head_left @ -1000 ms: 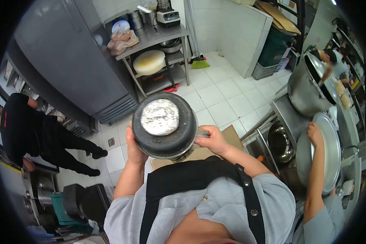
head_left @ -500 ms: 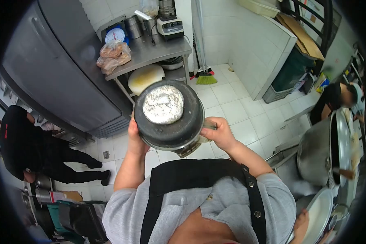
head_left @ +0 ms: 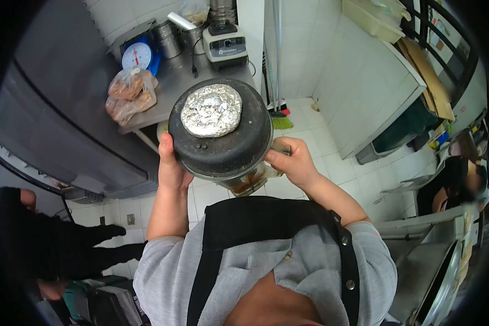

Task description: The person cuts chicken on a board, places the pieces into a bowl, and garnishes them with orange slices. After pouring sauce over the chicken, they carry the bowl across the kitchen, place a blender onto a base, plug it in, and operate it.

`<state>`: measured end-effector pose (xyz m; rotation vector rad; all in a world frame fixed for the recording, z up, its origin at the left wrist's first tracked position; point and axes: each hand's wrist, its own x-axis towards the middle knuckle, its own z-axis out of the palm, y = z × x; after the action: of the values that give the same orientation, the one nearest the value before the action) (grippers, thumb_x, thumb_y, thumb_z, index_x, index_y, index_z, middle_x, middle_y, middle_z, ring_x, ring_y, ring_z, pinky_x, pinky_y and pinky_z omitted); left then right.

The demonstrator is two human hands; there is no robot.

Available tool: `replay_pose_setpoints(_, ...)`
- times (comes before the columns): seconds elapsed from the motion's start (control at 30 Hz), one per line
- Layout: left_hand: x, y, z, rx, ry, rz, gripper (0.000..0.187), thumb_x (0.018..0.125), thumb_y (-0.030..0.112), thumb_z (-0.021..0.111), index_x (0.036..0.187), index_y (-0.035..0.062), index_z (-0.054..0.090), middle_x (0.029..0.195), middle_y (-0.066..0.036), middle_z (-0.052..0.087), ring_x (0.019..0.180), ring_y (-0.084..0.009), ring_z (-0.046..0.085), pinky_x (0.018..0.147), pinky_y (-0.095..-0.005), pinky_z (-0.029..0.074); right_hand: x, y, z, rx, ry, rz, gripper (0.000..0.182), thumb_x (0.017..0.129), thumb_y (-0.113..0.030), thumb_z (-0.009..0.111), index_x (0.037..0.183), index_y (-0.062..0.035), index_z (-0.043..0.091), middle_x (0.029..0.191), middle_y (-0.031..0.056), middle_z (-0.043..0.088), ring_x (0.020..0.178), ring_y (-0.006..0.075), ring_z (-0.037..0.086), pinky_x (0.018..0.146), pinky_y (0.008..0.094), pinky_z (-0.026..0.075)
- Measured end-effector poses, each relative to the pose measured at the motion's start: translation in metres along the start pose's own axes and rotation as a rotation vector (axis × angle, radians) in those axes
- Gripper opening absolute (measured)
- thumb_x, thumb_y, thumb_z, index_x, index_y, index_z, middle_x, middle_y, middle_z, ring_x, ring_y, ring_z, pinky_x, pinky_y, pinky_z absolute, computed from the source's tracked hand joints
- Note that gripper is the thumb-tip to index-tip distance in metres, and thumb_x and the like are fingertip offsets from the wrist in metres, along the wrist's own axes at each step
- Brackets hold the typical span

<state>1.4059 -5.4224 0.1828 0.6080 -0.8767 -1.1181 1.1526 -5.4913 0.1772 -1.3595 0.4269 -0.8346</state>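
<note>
A blender jar (head_left: 250, 182) with reddish-brown stuff inside is carried in front of my chest. Its top is covered by a wide black lid (head_left: 228, 149), on which a round foil-wrapped piece (head_left: 211, 111) sits. My left hand (head_left: 173, 165) presses against the left side of the lid and jar, thumb up along the rim. On the other side, my right hand (head_left: 293, 164) is closed round the jar's handle (head_left: 280, 146). The jar's lower part is partly hidden beneath the lid.
Ahead is a steel table (head_left: 174, 81) with a blender base (head_left: 225, 46), a blue scale (head_left: 138, 56) and bagged food (head_left: 130, 95). A grey fridge (head_left: 65, 98) stands left. One person (head_left: 54, 233) is at left, another (head_left: 445, 185) at right. A green broom (head_left: 281, 121) stands beyond.
The steel table and blender base appear nearer. The covered jar sits slightly higher in view, still in both hands. The big pot at right has mostly left view, and the person at left appears lower.
</note>
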Motion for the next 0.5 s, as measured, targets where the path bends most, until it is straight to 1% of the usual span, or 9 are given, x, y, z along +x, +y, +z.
replay_pose_setpoints(0.17, 0.096, -0.002, 0.017, 0.106, -0.041, 0.033, 0.082, 0.092, 0.066, 0.047, 0.138, -0.0013, 0.045, 0.137, -0.015, 0.053, 0.124, -0.0262, 0.053, 0.105, -0.0408, 0.042, 0.071, -0.004, -0.061, -0.063, 0.058, -0.059, 0.020, 0.090, -0.019, 0.071, 0.085, 0.0001, 0.066, 0.077, -0.0030, 0.061, 0.072, 0.0036, 0.051, 0.063, 0.0229, 0.043)
replay_pose_setpoints(0.2, 0.116, -0.001, 0.024, 0.137, -0.010, 0.073, 0.080, 0.094, 0.066, 0.043, 0.139, -0.0006, 0.045, 0.137, -0.015, 0.053, 0.124, -0.0256, 0.053, 0.105, -0.0406, 0.042, 0.088, -0.015, -0.070, -0.032, 0.058, -0.075, 0.021, 0.089, -0.019, 0.072, 0.084, 0.0001, 0.066, 0.076, -0.0034, 0.061, 0.071, 0.0035, 0.050, 0.062, 0.0230, 0.042)
replay_pose_setpoints(0.23, 0.135, 0.000, 0.028, 0.201, 0.030, 0.112, 0.079, 0.095, 0.065, 0.040, 0.142, 0.0023, 0.042, 0.141, -0.017, 0.049, 0.127, -0.0280, 0.051, 0.106, -0.0422, 0.042, 0.107, -0.020, -0.082, -0.003, 0.054, -0.091, 0.021, 0.089, -0.020, 0.072, 0.084, 0.0002, 0.066, 0.076, -0.0038, 0.060, 0.071, 0.0033, 0.050, 0.062, 0.0232, 0.042)
replay_pose_setpoints(0.27, 0.157, 0.003, 0.034, 0.180, 0.002, 0.135, 0.077, 0.095, 0.065, 0.040, 0.140, 0.0026, 0.044, 0.140, -0.016, 0.051, 0.126, -0.0275, 0.052, 0.105, -0.0423, 0.043, 0.127, -0.020, -0.101, -0.067, 0.052, -0.118, 0.024, 0.089, -0.022, 0.072, 0.080, -0.0015, 0.064, 0.068, -0.0048, 0.054, 0.064, 0.0030, 0.045, 0.056, 0.0227, 0.038)
replay_pose_setpoints(0.3, 0.178, 0.006, 0.040, 0.156, -0.020, 0.161, 0.075, 0.096, 0.064, 0.040, 0.139, 0.0030, 0.046, 0.138, -0.016, 0.052, 0.125, -0.0270, 0.053, 0.104, -0.0423, 0.043, 0.147, -0.027, -0.113, -0.056, 0.051, -0.136, 0.026, 0.090, -0.023, 0.072, 0.078, -0.0026, 0.062, 0.065, -0.0051, 0.052, 0.062, 0.0030, 0.044, 0.054, 0.0226, 0.036)
replay_pose_setpoints(0.37, 0.225, 0.014, 0.037, -0.107, -0.281, 0.126, 0.066, 0.098, 0.058, 0.042, 0.137, 0.0038, 0.047, 0.130, -0.010, 0.059, 0.118, -0.0213, 0.056, 0.102, -0.0379, 0.044, 0.182, -0.053, -0.130, -0.031, 0.033, -0.160, 0.030, 0.091, -0.025, 0.071, 0.073, -0.0047, 0.058, 0.061, -0.0057, 0.048, 0.058, 0.0029, 0.040, 0.050, 0.0225, 0.032)
replay_pose_setpoints(0.43, 0.266, 0.018, 0.056, 0.061, -0.127, 0.287, 0.055, 0.099, 0.054, 0.043, 0.129, 0.0081, 0.054, 0.123, -0.006, 0.062, 0.113, -0.0187, 0.059, 0.099, -0.0365, 0.045, 0.222, -0.067, -0.151, 0.026, 0.006, -0.225, 0.033, 0.091, -0.027, 0.070, 0.069, -0.0069, 0.055, 0.058, -0.0058, 0.045, 0.054, 0.0031, 0.038, 0.047, 0.0225, 0.030)
replay_pose_setpoints(0.47, 0.288, 0.022, 0.065, 0.095, -0.190, 0.298, 0.047, 0.099, 0.052, 0.045, 0.120, 0.0119, 0.058, 0.119, -0.004, 0.064, 0.109, -0.0168, 0.060, 0.096, -0.0355, 0.046, 0.244, -0.075, -0.163, 0.055, -0.013, -0.261, 0.035, 0.091, -0.027, 0.070, 0.068, -0.0079, 0.053, 0.057, -0.0059, 0.044, 0.053, 0.0032, 0.036, 0.046, 0.0225, 0.029)
replay_pose_setpoints(0.5, 0.306, 0.020, 0.095, 0.041, 0.127, 0.378, 0.040, 0.099, 0.044, 0.047, 0.113, 0.0096, 0.061, 0.114, -0.007, 0.066, 0.105, -0.0176, 0.062, 0.092, -0.0346, 0.048, 0.265, -0.081, -0.176, 0.081, -0.043, -0.295, 0.035, 0.091, -0.027, 0.070, 0.068, -0.0081, 0.053, 0.057, -0.0058, 0.043, 0.052, 0.0034, 0.036, 0.046, 0.0227, 0.028)
